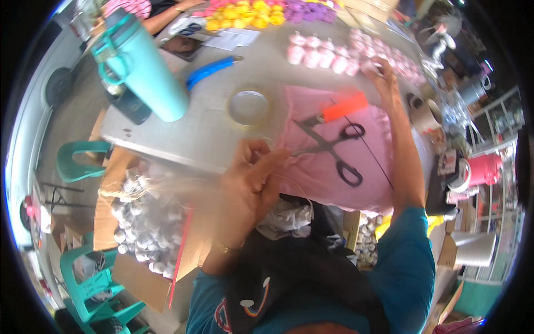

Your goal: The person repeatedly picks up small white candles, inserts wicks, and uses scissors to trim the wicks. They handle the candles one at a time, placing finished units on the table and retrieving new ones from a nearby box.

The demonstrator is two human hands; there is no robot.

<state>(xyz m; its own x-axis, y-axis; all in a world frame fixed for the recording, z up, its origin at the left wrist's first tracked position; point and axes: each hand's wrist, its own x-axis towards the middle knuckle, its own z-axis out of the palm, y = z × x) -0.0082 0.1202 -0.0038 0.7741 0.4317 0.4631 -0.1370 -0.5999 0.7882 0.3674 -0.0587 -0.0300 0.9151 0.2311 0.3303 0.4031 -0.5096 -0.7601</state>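
Note:
My left hand is closed in front of the table edge, fingers pinched, with a thin pale string looping out beside them. My right hand stretches to the far right, its fingers closed around a small pink piece at the edge of a cluster of similar rounded pink pieces. Between my arms lies a pink cloth. On it rest open black-handled scissors, an orange-handled cutter and a thin dark rod.
A clear tape roll, a blue cutter and a tall teal tumbler stand or lie left. Below left is a cardboard box of white rounded pieces. Yellow pieces lie far back, near another person's arm.

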